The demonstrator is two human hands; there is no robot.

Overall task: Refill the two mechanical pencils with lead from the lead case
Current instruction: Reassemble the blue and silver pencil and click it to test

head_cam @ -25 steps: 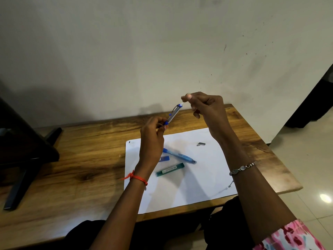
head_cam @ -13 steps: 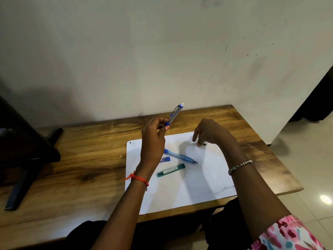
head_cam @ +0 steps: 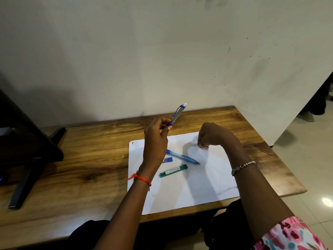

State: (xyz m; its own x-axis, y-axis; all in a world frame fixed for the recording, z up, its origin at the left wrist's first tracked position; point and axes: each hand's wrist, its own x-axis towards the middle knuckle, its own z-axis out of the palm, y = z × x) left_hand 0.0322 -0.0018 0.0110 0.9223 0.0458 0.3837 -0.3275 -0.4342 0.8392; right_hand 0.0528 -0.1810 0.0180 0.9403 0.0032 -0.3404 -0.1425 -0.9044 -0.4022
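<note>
Hovering left hand (head_cam: pixel 155 141) grips pencil (head_cam: pixel 177 113) (right hand (head_cam: pixel 214 135) near far paper (head_cam: pixel 207 186) edge).

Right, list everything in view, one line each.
table: one, brown wood, centre
wall: one, off-white, behind table
paper: one, white, on table
stand: one, black, table's left end
held pencil: one, grey and blue, raised, eraser end up
lying pencil: one, blue, on paper
lead case: one, green, on paper beside lying pencil
small piece: one, blue, on paper, partly hidden by left hand
tiny piece: one, dark, on paper by fingertips of right hand
left hand: one, grips held pencil, orange thread at wrist
right hand: one, fingers curled down to paper, bracelet at wrist
</note>
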